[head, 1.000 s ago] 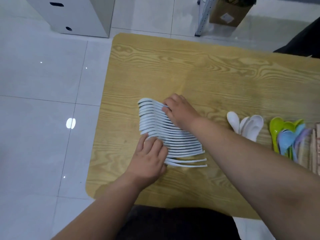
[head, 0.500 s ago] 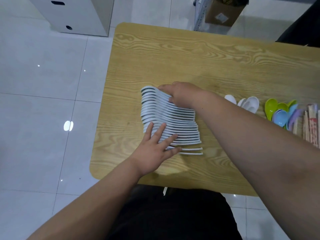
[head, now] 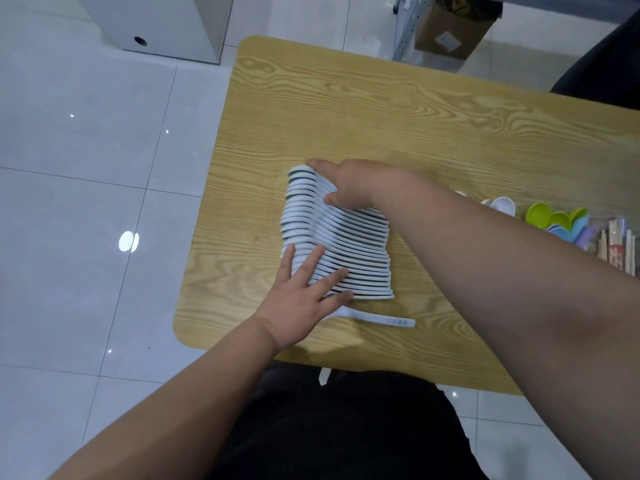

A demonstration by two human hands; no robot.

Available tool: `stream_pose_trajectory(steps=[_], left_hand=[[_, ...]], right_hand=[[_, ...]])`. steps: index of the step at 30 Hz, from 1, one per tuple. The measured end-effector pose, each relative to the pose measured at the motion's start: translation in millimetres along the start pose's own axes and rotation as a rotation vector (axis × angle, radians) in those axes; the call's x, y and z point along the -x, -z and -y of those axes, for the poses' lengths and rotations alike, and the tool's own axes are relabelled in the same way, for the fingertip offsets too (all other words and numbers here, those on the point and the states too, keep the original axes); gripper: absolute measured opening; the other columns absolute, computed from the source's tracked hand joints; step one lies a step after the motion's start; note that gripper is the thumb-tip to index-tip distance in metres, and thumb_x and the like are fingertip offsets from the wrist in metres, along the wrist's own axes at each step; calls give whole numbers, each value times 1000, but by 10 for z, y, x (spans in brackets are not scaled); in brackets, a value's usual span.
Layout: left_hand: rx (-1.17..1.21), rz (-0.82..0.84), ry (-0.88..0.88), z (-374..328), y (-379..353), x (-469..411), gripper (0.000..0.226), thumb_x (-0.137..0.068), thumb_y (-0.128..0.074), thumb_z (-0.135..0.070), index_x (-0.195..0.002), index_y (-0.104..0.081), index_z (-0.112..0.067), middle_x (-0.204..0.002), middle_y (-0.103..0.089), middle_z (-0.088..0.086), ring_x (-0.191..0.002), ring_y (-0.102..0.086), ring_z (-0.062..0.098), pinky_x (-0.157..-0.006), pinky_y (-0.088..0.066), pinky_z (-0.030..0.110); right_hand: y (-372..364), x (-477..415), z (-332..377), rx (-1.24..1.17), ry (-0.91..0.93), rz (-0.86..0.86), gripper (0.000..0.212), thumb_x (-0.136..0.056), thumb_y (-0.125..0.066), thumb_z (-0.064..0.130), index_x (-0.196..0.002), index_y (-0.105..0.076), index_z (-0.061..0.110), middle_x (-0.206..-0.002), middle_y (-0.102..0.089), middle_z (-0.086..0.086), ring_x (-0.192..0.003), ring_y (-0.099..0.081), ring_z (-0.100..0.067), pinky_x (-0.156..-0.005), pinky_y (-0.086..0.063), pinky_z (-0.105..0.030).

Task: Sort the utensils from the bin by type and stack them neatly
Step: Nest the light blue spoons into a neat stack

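Observation:
A long row of nested white spoons lies on its side on the wooden table. My left hand presses flat on the near end of the row with its fingers spread. My right hand rests against the far end, fingers extended across the top spoons. One loose white spoon lies flat just in front of the row, its bowl hidden under my left hand. To the right sit a few white spoons, coloured spoons and wrapped chopsticks.
The table's left and near edges are close to the spoon row. A white cabinet and a cardboard box stand on the tiled floor beyond the table. A dark shape sits at the far right corner.
My left hand went from curled over the near end to flat with spread fingers. My right hand slid to the far end. The row is tighter, and one spoon now lies loose in front.

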State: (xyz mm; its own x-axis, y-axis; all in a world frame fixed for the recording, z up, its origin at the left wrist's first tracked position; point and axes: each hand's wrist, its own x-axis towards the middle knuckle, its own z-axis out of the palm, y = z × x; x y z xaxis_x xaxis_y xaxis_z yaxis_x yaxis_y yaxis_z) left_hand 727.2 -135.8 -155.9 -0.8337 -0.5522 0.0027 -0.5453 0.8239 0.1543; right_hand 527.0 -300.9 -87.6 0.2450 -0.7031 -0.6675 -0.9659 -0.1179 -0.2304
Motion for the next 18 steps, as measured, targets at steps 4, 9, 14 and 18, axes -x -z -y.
stream_pose_trajectory(steps=[4, 9, 14, 18], left_hand=[[2, -125, -14, -13, -70, 57, 26, -92, -64, -9, -113, -64, -26, -137, -60, 3, -141, -39, 43, -106, -22, 77], [-32, -235, -51, 63, -139, 160, 17, -98, -57, -11, -87, -64, -22, -137, -61, -1, -136, -49, 34, -108, -31, 69], [-10, -336, -72, 61, -86, 183, 14, -97, -61, -13, -88, -69, -20, -132, -65, 4, -128, -56, 35, -104, -36, 67], [265, -444, 308, -14, 52, 403, 23, -84, -76, -26, -94, -59, -13, -97, -55, 7, -87, -55, 27, -79, -48, 44]], right_hand=[[-14, -11, -23, 19, -8, -9, 74, -101, -51, 46, -158, -3, 43, -152, -43, -10, -127, -52, -32, -93, -47, -43], [-75, -78, 14, 70, 17, -68, 54, -98, -53, 43, -144, -41, 18, -141, -44, -7, -123, -50, -29, -92, -46, -40], [-79, -124, 56, 10, 15, -73, 54, -93, -57, 40, -140, -44, 18, -132, -46, -5, -117, -51, -28, -82, -40, -35], [-107, -140, 24, -15, 6, -74, 52, -92, -57, 39, -138, -44, 19, -132, -47, -6, -116, -52, -29, -82, -42, -36]])
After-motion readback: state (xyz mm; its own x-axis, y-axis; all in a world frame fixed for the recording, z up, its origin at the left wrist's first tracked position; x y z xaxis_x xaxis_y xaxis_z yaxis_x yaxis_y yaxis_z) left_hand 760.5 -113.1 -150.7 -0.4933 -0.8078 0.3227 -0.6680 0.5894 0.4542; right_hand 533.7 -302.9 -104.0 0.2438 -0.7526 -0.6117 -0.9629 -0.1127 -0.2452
